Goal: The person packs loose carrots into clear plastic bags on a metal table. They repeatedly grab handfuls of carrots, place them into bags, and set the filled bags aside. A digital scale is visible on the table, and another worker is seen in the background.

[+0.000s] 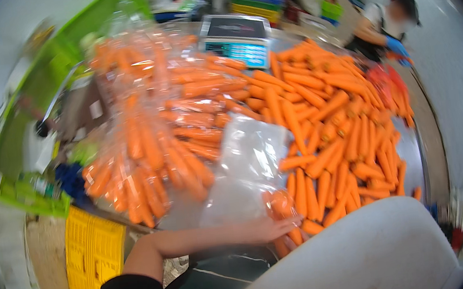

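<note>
My left hand (271, 229) reaches across the near side of the table. It holds a clear plastic bag of carrots (281, 203), and the picture is blurred there. Loose carrots (335, 131) lie in a large heap just right of this bag. Beyond my hand, flat clear plastic bags (252, 150) rest on the metal tabletop. Filled bags of carrots (149, 155) are piled to the left. I cannot make out my right hand; a large pale rounded shape (343, 261) covers the lower right.
A digital scale (236, 40) stands at the table's back. Yellow crate (94, 254) sits low at left; green bins (25, 141) stand behind. Across the heap, a person (383, 28) in blue gloves holds carrots beside a red bag (388, 84). Stacked crates (258, 0) rise behind the scale.
</note>
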A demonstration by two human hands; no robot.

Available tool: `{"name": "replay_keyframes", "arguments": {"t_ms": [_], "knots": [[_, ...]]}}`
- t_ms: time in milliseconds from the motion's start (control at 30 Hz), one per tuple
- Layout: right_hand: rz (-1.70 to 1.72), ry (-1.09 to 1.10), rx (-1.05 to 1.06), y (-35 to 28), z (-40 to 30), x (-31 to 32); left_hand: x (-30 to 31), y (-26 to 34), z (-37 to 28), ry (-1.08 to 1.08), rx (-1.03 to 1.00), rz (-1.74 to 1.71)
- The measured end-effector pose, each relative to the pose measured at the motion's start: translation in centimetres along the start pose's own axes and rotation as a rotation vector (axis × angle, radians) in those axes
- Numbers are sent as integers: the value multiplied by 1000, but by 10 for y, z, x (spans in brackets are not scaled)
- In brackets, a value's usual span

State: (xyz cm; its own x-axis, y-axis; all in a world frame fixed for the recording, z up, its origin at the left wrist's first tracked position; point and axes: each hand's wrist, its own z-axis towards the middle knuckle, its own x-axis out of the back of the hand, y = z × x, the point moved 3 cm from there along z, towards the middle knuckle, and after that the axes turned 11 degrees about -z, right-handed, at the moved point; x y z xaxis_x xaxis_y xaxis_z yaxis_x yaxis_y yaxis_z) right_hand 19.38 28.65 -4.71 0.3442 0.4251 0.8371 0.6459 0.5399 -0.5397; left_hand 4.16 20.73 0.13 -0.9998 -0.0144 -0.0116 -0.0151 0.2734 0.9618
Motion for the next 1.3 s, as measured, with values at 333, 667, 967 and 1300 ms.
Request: {"name": "replay_keyframes", "arguments": {"t_ms": [333,667,967,1300], "knots": [[-63,-375,943,-128,40,28,67,-35,-105,373,-282,-742],[825,-176,972,-306,104,69,152,90,-161,508,-509,-85],[1099,-83,531,-182,123,15,339,96,-226,1560,-464,371],[639,-477,595,-139,94,-21,93,2,-27,697,-543,379]]}}
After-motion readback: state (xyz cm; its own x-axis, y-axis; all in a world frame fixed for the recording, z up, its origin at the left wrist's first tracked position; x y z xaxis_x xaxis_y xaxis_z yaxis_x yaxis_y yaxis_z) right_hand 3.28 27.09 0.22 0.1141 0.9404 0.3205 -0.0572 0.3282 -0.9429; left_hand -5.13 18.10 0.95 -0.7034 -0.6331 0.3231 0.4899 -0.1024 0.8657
